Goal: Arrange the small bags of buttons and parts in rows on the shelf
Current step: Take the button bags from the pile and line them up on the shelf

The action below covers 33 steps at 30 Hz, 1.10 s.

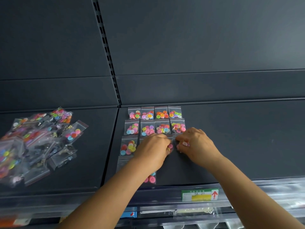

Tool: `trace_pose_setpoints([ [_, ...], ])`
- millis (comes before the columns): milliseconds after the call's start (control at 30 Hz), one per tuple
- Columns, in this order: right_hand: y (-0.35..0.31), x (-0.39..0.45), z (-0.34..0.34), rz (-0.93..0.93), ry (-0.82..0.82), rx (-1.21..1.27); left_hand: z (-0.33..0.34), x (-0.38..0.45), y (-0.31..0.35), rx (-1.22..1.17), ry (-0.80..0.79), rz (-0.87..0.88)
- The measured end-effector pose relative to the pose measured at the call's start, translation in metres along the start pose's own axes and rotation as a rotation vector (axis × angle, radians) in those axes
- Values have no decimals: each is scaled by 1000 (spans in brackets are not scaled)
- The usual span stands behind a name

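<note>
Dark metal shelf (214, 138) is filling your view, its back panel rising behind. Your left hand (152, 150) and right hand (196, 146) are both curling their fingers onto one small button bag (171, 147) lying between them in the third row, pinching it at either side. Around it, finished rows of button bags (155, 120) are lying flat toward the back. Well off to your left, a loose pile of bags (34, 144) is lying heaped.
</note>
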State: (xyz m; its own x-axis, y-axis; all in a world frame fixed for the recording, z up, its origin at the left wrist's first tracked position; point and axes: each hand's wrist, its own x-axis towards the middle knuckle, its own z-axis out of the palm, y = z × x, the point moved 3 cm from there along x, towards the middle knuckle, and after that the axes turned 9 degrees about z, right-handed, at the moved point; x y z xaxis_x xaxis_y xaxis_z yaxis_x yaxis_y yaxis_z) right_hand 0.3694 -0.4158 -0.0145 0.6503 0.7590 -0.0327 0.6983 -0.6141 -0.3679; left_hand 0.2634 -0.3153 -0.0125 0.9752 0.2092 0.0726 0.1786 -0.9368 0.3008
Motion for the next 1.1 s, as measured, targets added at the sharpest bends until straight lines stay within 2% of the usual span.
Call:
trace_pose_setpoints([
  [367,-3,-2,1,39,18,44,-2,2,10,22,65,-39],
  [833,-14,-2,-4,75,-1,15,-9,-2,13,51,54,-43],
  [1100,-74,11,-9,-66,41,-59,-52,-35,-35,131,144,-115],
])
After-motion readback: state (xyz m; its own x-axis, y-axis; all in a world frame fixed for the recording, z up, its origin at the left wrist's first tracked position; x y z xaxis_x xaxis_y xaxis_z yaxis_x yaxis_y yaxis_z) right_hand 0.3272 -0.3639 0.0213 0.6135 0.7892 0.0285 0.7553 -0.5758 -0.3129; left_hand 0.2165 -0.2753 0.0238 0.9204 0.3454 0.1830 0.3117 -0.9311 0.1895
